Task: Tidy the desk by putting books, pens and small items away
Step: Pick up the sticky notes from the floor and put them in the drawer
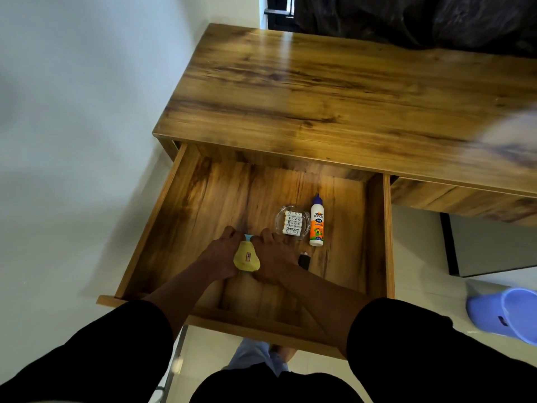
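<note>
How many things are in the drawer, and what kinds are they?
Glue bottle: 1
Dish of batteries: 1
Yellow pouch, held by both hands: 1
Small black item: 1
Total: 4

1 head-worn wide-angle camera looks steeply down from above, close over the open brown wooden drawer [203, 199], which fills the middle of the view. The glossy wood-grain desk top [334, 91] stretches away toward the upper right. Both black-sleeved forearms enter from the bottom edge.
</note>
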